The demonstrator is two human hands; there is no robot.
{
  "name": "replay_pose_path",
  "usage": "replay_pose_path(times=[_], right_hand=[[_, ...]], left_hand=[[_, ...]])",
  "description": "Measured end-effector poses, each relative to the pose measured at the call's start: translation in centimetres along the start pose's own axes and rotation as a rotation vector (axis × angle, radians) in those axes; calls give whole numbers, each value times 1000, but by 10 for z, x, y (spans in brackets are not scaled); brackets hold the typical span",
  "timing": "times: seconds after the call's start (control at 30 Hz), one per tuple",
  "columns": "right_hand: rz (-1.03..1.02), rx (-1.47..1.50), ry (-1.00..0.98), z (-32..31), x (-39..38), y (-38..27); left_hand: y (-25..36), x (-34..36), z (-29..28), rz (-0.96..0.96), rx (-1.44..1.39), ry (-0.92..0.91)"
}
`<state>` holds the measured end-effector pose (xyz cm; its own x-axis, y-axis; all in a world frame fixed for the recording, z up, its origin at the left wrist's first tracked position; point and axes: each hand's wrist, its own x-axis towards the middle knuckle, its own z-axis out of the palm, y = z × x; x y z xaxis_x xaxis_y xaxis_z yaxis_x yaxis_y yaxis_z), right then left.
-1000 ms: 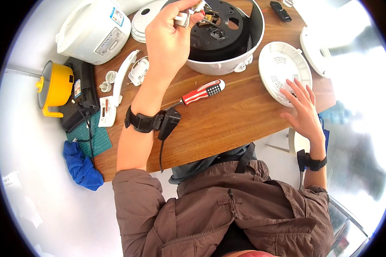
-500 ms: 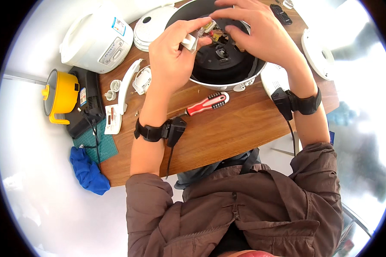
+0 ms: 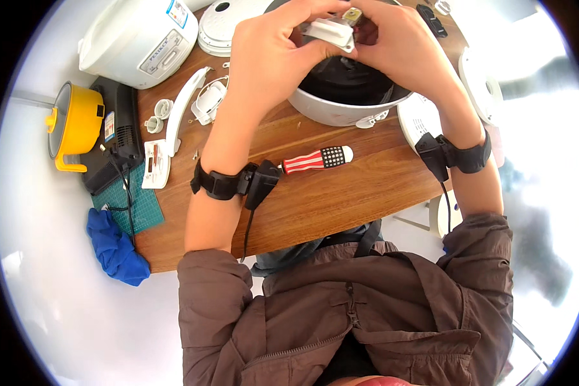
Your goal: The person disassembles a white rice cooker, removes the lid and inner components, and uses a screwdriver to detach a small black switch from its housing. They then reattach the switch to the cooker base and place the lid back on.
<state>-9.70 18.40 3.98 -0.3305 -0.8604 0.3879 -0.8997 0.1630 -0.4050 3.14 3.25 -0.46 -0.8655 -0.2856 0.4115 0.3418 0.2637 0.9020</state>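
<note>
Screwdriver (image 3: pixel 317 159) on table (image 3: pixel 341 206), before the cooker base (image 3: pixel 341 106)

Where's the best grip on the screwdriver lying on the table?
Take the screwdriver by its striped handle, which lies flat on the wooden table, clear of other things. Come from above, between the forearms. The shaft end is hidden behind the left wrist strap.

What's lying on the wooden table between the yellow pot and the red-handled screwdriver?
In the head view, between the yellow pot and the red striped screwdriver lie a black box-shaped device, loose white plastic parts, and the person's left forearm with a black wrist strap.
</note>
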Motion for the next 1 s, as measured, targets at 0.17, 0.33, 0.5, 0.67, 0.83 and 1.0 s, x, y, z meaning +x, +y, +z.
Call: replay_pose_path(times=[0.17,0.33,0.5,0.67,0.83,1.0], right_hand=[[199,196,-55,-2,3,12],[205,298,-134,7,-3,59],[86,402,-150,4,-2,48],[29,531,-239,-4,3,53],[-45,497,-355,-11,12,68],[-137,432,-469,-22,27,67]], left_hand=[[-13,3,-31,334,270,144],[-19,6,-43,317,552,275],[-42,-1,-27,287,483,227],[-32,-8,-16,48,326,223],[-31,-7,-22,-15,313,117],[-27,-8,-26,-60,260,121]])
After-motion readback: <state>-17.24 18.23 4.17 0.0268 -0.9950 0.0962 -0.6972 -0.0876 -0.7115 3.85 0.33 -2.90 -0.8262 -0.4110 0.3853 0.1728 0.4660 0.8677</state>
